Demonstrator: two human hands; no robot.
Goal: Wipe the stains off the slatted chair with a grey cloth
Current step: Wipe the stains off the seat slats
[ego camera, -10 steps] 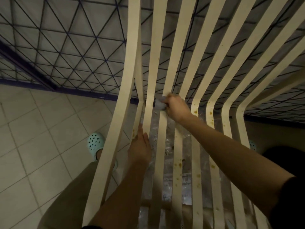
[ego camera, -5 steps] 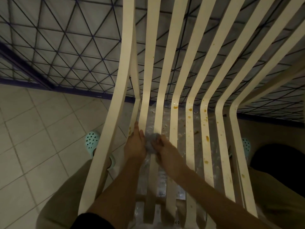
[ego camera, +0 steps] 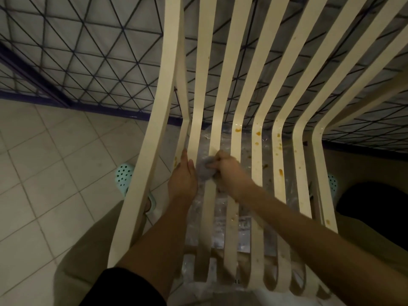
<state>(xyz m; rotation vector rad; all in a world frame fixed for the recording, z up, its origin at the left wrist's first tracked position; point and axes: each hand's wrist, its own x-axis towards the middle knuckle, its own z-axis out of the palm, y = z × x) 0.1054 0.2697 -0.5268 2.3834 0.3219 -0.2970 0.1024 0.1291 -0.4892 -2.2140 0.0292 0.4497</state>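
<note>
Cream-coloured slats make up the slatted chair, which fills the middle and right of my view, its seat running toward me and its back rising at the far side. I see my right hand curled closed around the grey cloth, which is bunched into a wad and pressed onto the seat slats left of centre, about midway along the seat. My left hand lies flat on the neighbouring slat, fingers extended and close together, holding nothing; its inner edge touches the cloth. Both forearms reach in from the near edge, the left showing a dark sleeve at the bottom.

Orange-brown stains are noted on the slats to the right of the hands, clustered near the bend where seat meets back, with smaller specks further toward me. A crumpled sheet of clear plastic lies beneath the seat, visible between the slats. A pale green perforated clog stands on the tiled floor left of the chair. A wall with a dark triangular line pattern stands at the far side.
</note>
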